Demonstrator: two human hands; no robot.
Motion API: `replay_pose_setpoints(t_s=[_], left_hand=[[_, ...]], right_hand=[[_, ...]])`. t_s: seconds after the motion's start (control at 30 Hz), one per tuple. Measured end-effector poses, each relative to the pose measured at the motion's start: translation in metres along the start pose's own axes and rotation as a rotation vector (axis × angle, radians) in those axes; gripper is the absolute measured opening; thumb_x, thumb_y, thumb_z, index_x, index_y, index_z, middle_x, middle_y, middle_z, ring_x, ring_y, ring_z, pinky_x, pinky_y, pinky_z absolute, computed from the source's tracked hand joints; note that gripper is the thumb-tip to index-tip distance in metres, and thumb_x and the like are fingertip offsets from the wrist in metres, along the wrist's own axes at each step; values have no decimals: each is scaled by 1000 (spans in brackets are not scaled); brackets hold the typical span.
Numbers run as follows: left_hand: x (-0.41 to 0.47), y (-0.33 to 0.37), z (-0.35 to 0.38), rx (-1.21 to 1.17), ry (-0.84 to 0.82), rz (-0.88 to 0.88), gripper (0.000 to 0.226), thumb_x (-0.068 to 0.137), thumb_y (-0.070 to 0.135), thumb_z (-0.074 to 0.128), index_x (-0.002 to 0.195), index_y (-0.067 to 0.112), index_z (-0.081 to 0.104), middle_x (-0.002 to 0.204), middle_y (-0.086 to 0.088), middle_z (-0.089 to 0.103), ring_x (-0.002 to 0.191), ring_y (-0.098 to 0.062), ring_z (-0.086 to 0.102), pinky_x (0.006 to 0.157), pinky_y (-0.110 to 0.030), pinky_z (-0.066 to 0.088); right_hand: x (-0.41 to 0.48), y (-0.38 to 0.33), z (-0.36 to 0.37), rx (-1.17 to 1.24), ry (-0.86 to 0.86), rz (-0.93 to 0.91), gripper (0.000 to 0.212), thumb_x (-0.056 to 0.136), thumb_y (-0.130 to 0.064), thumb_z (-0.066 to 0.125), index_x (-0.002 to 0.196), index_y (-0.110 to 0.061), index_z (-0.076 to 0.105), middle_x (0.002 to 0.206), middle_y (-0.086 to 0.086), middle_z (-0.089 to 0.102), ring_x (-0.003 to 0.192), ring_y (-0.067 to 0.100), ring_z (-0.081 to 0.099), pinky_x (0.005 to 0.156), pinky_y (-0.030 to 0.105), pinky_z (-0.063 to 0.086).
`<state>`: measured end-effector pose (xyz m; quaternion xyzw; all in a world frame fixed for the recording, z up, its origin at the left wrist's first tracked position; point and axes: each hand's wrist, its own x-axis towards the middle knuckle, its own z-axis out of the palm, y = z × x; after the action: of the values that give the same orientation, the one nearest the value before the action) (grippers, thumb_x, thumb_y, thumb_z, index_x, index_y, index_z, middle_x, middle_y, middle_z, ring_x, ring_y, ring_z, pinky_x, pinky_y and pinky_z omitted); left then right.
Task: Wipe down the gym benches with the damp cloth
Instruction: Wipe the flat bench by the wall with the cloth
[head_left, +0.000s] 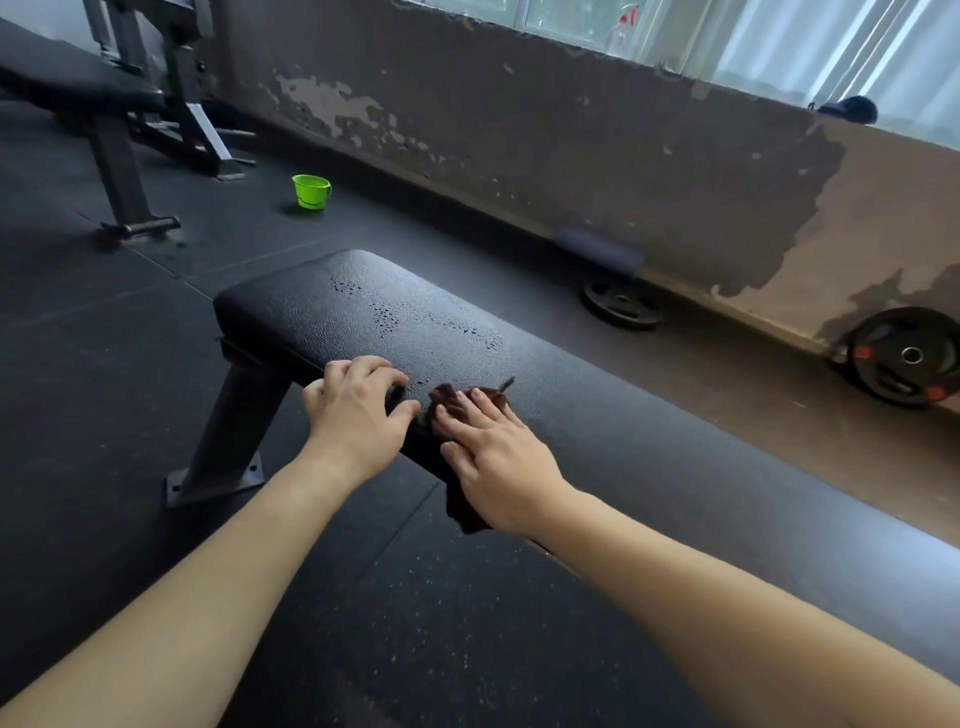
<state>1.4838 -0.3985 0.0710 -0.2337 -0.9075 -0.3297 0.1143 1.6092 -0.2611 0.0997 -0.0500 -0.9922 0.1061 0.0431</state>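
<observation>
Two hands on bench (337, 312): your right hand (501, 465), fingers flat, presses cloth (465, 506); left hand (358, 415) fingers curl over near edge.

— What are the hands doing?
— The right hand (493, 457) is pressing flat, fingers (485, 402) straight, on a dark brown cloth (462, 509) that is lying on the gym bench (675, 441) and hanging over its near edge.
— And the left hand (358, 410)?
— It is resting just beside the cloth on the padded tabletop (311, 306), fingers bent. Whether it is gripping anything, I cannot tell.
— Anything else?
— Droplets (389, 314) are sitting on the pad ahead. A green bucket (311, 192) is standing on the floor (104, 338) beyond, and a weight plate (621, 304) is lying near the wall.
</observation>
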Motion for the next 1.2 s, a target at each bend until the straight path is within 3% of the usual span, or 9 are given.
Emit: replay_pose_setpoints(t_s=[0.1,0.33,0.5,0.63,0.8,0.9,1.07,1.2], left_hand=[[-2,0,-1,5,-22,2,35,88,52,69,119,33,69,141,13,53,134,-20,35,108,-38,21],[-8,-1,-3,-29,-50,-6,40,91,54,65,124,32,67,146,15,48,135,-16,32,109,-37,20],[-4,4,-8,17,-96,-37,38,90,56,65,120,33,66,143,16,48,134,-17,31,110,-39,22],[-3,15,-12,114,-150,-47,48,88,65,60,123,32,61,142,13,47,134,-19,31,111,-42,25],[-7,19,-13,153,-181,-56,52,91,66,54,130,31,57,146,13,43,135,-19,30,111,-43,25],[-9,18,-15,172,-195,-44,54,92,67,51,132,31,56,149,13,41,136,-19,29,112,-43,25],[5,25,-23,329,-291,-15,51,93,67,50,130,32,54,144,8,42,136,-22,31,109,-44,26],[30,36,-27,405,-308,-4,56,91,67,53,134,30,53,149,2,41,139,-24,30,111,-45,25]], right_hand=[[-16,22,-11,7,-36,28,50,109,-37,40,158,-30,38,170,-7,19,159,12,6,127,28,-2],[13,71,-24,-106,-9,452,53,107,-36,25,156,-20,38,168,10,25,156,26,16,127,45,11],[27,18,-8,-70,-24,288,55,107,-38,30,160,-22,33,170,10,19,158,26,11,128,46,5],[19,30,-15,-7,-64,205,53,110,-38,31,161,-28,30,172,0,14,159,19,5,129,41,1],[13,92,-33,-94,-70,503,52,107,-37,25,158,-30,34,171,3,15,157,32,8,122,59,9],[26,90,-30,-63,-75,611,55,104,-39,28,157,-27,33,171,7,15,156,38,7,120,66,7],[49,41,-11,-114,-32,387,56,105,-39,29,158,-20,34,169,13,21,155,35,14,124,57,9],[47,54,-20,-39,-75,259,53,110,-36,29,162,-24,29,172,4,16,158,25,9,128,46,2]])
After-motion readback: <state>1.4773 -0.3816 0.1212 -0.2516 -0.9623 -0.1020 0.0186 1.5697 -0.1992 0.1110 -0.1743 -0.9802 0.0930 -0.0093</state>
